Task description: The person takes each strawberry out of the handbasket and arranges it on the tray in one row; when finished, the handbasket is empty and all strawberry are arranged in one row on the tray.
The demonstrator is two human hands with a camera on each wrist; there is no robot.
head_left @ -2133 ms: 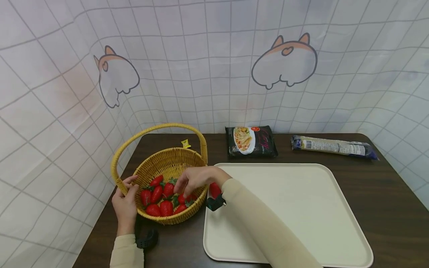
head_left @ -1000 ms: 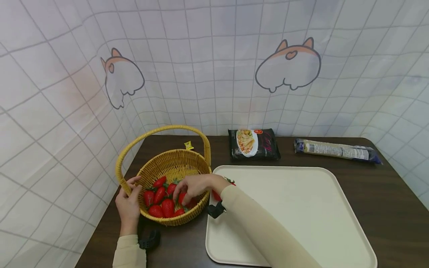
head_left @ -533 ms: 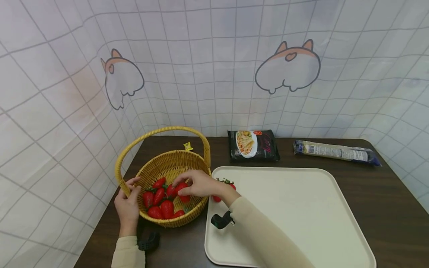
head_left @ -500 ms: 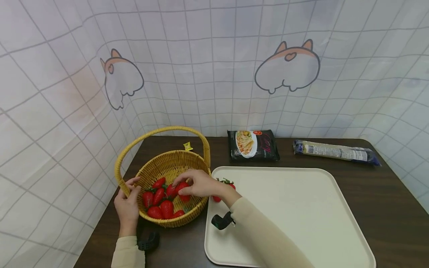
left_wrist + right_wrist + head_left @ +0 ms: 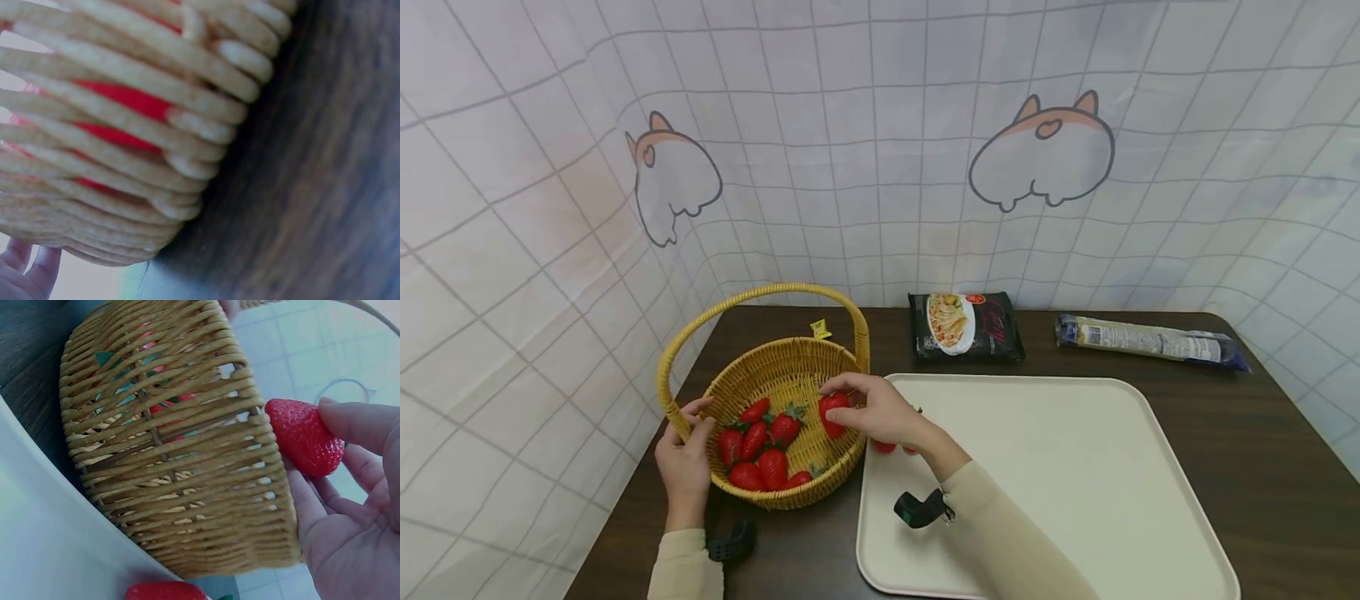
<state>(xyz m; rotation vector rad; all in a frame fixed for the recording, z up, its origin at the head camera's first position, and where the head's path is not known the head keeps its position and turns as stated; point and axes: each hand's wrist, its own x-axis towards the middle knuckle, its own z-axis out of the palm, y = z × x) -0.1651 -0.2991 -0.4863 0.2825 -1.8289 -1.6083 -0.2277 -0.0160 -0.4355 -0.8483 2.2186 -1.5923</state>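
Note:
A yellow wicker basket [image 5: 790, 358] with a tall arched handle stands on the left of the table, several red strawberries [image 5: 772, 468] inside it. My left hand [image 5: 683, 471] holds the basket's left rim at the foot of the handle. At the right rim, my right hand [image 5: 883, 412] pinches a strawberry [image 5: 306, 437] between thumb and fingers. The right wrist view shows that strawberry level with the rim, outside wall below. Strawberries [image 5: 884, 447] also lie on the cream tray [image 5: 1037, 492], partly hidden under my right hand. In the left wrist view, red shows through the basket weave [image 5: 125, 156].
Behind the tray lies a black food packet [image 5: 966, 327]. A long clear-and-blue packet [image 5: 1150, 340] is at the back right. A small yellow wrapped piece [image 5: 820, 329] sits behind the basket. A white grid-patterned curtain [image 5: 880, 167] encloses the dark table [image 5: 1292, 467].
My right hand has taken a strawberry from among the others, lifted it and moved right to the basket's rim. My left hand keeps its hold on the basket.

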